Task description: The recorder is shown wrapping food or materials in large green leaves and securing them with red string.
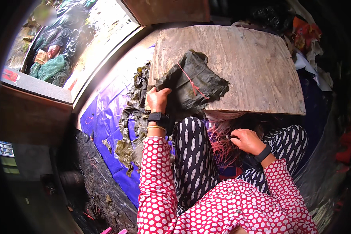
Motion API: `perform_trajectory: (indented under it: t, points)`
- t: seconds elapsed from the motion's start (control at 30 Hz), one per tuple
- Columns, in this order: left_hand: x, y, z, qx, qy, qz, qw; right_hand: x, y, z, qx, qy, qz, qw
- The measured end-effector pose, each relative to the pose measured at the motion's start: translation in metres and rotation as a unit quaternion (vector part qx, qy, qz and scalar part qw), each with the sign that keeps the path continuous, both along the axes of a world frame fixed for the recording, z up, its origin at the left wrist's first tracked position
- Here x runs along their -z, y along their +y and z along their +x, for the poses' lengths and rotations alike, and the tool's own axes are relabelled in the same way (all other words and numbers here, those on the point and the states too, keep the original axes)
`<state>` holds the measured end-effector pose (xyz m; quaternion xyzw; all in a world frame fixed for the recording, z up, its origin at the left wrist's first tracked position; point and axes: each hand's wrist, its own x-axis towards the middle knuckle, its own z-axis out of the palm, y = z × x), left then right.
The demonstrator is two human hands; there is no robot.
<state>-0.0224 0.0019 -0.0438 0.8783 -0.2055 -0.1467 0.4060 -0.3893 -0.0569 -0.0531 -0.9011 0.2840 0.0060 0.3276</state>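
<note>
On a wooden board [253, 66] lies a flat bundle of dark green-brown, leaf-like sheets [204, 76], with a thin pink string [190, 81] across its top. My left hand [158, 100] grips the bundle's near left corner at the board's left edge, thumb pointing right. Between my knees, below the board's near edge, hangs a tangle of pink and red strings [222, 148]. Beside it, to the right, my right hand [248, 141] has its fingers curled together by my right knee. What they pinch, if anything, is too small to make out.
Loose dark leaves [125, 136] lie along the board's left side on a blue plastic sheet [113, 97]. Black plastic sheeting [91, 171] covers the lower left floor. Beyond a doorway at upper left are green nets [52, 68]. Crumpled cloth and wrappers [306, 37] lie at upper right.
</note>
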Motion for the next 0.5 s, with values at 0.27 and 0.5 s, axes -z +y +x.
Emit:
perform_trajectory:
  t: [0.27, 0.5]
  points:
    - [-0.056, 0.066, 0.01, -0.001, 0.284, -0.406, 0.869, -0.002, 0.003, 0.008, -0.009, -0.016, 0.001, 1.0]
    - [-0.106, 0.195, 0.014, -0.073, 0.152, -0.455, 0.874, -0.004, 0.004, 0.013, -0.032, -0.012, 0.035, 0.999]
